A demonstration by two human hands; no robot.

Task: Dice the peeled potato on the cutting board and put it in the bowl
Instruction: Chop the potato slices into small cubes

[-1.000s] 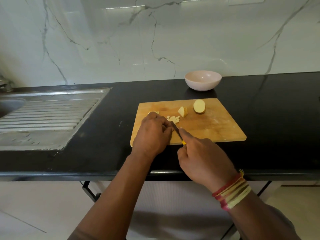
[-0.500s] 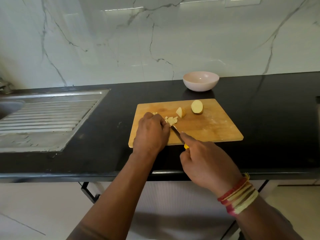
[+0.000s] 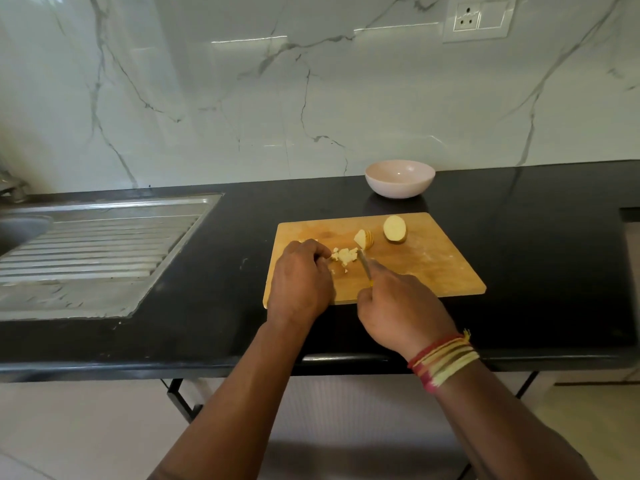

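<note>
A: We're curling our left hand (image 3: 300,275) fingers onto the pale potato dice (image 3: 343,255), right hand (image 3: 398,303) gripping the yellow-handled knife (image 3: 364,265).

B: Blade's pointing away, just right of them; empty pink bowl (image 3: 400,178) sitting beyond the wooden cutting board (image 3: 433,268).

wall (image 3: 207,98): white marble, grey veins, glossy light streaks | socket plate (image 3: 479,17): 1 o'clock | countertop (image 3: 207,271): black | steel drainboard (image 3: 97,244): 9 o'clock | floor (image 3: 69,427): pale tiles
</note>
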